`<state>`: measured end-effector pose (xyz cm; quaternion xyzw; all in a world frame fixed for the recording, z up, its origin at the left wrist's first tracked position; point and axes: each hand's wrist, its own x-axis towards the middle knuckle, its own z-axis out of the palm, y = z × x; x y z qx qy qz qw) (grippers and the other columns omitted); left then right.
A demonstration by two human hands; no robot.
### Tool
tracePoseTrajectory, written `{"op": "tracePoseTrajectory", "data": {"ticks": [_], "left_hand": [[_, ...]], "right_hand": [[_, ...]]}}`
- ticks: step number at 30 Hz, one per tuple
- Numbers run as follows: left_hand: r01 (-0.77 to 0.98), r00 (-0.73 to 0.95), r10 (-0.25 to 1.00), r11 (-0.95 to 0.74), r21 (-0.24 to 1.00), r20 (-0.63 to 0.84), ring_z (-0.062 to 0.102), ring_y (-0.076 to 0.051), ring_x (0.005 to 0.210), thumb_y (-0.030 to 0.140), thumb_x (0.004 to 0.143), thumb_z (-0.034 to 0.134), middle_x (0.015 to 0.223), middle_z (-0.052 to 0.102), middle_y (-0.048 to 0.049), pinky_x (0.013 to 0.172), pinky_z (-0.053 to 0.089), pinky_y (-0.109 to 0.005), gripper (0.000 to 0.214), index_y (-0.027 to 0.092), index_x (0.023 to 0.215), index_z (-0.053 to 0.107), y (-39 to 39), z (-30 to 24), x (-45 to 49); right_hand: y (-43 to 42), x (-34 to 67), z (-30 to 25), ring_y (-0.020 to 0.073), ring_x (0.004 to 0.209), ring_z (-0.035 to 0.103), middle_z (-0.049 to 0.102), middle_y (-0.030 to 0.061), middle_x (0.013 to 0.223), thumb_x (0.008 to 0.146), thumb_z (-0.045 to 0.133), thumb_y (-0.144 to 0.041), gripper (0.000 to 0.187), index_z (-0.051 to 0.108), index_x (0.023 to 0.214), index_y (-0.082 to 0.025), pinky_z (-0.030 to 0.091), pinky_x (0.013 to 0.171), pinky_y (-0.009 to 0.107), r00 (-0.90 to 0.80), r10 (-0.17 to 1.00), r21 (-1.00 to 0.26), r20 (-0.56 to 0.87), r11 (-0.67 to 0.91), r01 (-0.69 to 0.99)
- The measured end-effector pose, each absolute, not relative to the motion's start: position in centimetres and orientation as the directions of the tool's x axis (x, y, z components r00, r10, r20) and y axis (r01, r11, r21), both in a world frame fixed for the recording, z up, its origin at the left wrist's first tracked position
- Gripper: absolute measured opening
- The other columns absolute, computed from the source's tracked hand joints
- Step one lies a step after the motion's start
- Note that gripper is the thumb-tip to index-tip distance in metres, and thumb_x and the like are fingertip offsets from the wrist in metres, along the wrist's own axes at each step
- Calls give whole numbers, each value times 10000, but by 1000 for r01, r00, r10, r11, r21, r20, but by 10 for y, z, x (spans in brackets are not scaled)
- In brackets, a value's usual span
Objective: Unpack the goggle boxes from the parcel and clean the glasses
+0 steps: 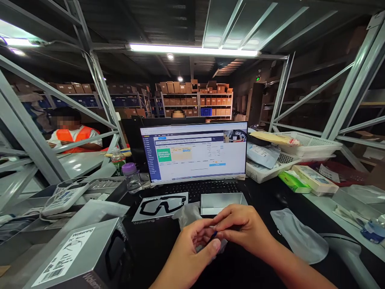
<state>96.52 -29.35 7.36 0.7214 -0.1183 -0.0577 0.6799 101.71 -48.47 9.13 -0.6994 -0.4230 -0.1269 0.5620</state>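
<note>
In front of the monitor, my left hand (194,249) and my right hand (248,226) meet with curled fingers. Between their fingertips is a small dark blue piece (214,235). Most of it is hidden, so its kind does not show. Crumpled clear plastic (187,213) lies behind my left hand, and more shows under the fingers. An open grey-white box (223,200) lies just beyond my hands. To its left rests a card (162,205) printed with shield-style glasses. A grey cloth pouch (297,235) lies right of my right hand.
A boxed Wokening package (81,257) occupies the near left. Behind the card are a keyboard (198,188), a lit monitor (195,154) and a purple-lidded bottle (131,178). A handheld scanner (345,249) and white baskets (306,143) are at right. A person in an orange vest (73,136) sits far left.
</note>
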Motion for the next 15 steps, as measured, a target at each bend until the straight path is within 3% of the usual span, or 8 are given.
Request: {"op": "tracePoseTrajectory", "data": {"ticks": [4, 9, 12, 15], "left_hand": [[-103, 984, -161, -152, 983, 78, 670, -194, 706, 577, 845, 661, 821, 732, -92, 642, 541, -282, 545, 136, 1161, 721, -297, 72, 964], [-148, 987, -83, -171, 974, 136, 710, -222, 798, 505, 835, 676, 925, 775, -100, 783, 580, -324, 409, 172, 1050, 776, -295, 74, 966], [-122, 992, -59, -169, 978, 114, 721, -233, 775, 518, 827, 684, 867, 780, -99, 738, 584, -311, 393, 168, 973, 790, -295, 72, 966], [-132, 991, -31, -172, 976, 129, 720, -231, 733, 545, 819, 691, 805, 771, -96, 681, 575, -292, 405, 162, 904, 789, -294, 70, 965]], "right_hand": [[-482, 1015, 86, 174, 862, 759, 792, 80, 923, 821, 785, -166, 104, 823, 901, -221, 606, 748, 225, 569, 423, -597, 705, -80, 798], [-480, 1012, 82, 186, 920, 749, 778, 83, 929, 817, 732, -101, 164, 803, 910, -215, 613, 760, 239, 567, 365, -564, 738, -127, 816], [-478, 1012, 80, 200, 962, 738, 762, 92, 941, 823, 711, -88, 154, 791, 877, -208, 614, 761, 244, 570, 352, -559, 742, -145, 817], [-480, 1011, 80, 178, 872, 731, 734, 92, 964, 829, 707, -110, 112, 770, 838, -203, 612, 711, 234, 575, 338, -549, 745, -178, 817]]}}
